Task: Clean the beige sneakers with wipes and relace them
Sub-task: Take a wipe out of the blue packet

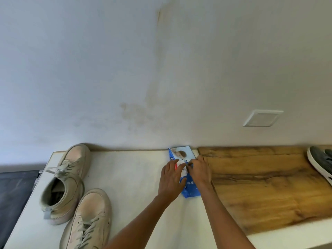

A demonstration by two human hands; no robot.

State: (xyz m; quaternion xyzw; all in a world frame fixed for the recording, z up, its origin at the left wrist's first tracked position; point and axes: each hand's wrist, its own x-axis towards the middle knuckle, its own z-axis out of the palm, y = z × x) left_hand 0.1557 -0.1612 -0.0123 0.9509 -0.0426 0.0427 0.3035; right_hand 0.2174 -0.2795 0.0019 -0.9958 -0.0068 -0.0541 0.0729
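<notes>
Two beige sneakers stand on the white counter (pixel 129 177) at the left. One sneaker (pixel 66 182) lies further back and the other sneaker (pixel 88 220) is nearer; both have their laces in. A blue and white pack of wipes (pixel 181 155) lies flat near the wall at the middle. My left hand (pixel 170 180) rests on the pack with its fingers spread straight. My right hand (pixel 199 171) is on the pack's right side, fingertips bent and pinching at the pack's middle. Both hands cover most of the pack.
A wooden board (pixel 260 186) lies on the counter to the right of the pack. A dark sneaker (pixel 321 162) sits at the board's far right edge. The wall rises right behind the counter. A dark surface (pixel 16 187) lies beyond the counter's left edge.
</notes>
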